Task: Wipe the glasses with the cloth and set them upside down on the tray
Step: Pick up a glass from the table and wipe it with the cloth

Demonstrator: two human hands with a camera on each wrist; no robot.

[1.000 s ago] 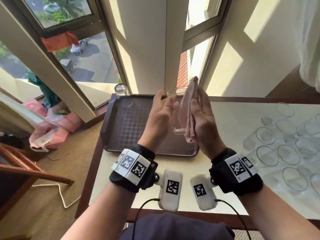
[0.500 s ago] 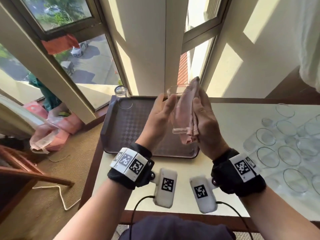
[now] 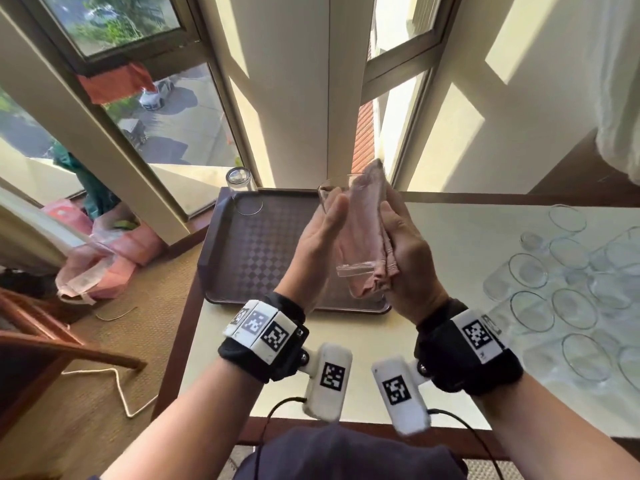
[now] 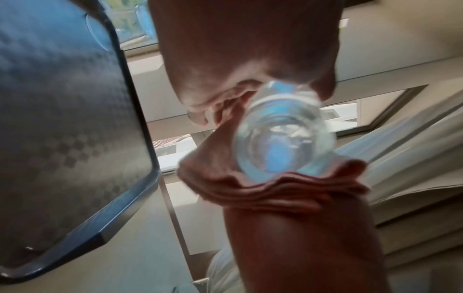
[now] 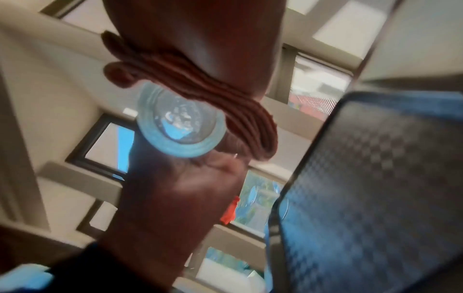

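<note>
Above the dark tray (image 3: 242,265), a clear glass (image 3: 334,216) is sandwiched between both hands. The left hand (image 3: 320,237) lies against its side with fingers straight. The right hand (image 3: 403,251) presses the folded pink cloth (image 3: 367,237) to the opposite side, fingers apparently flat too, though the cloth hides their tips. From the head view, one upturned glass (image 3: 240,190) stands at the tray's far left corner and unwiped glasses (image 3: 568,306) crowd the table (image 3: 460,244) on the right. Only the wrist views show the held glass's thick round base (image 4: 284,140), cloth folds bunched just beside it.
</note>
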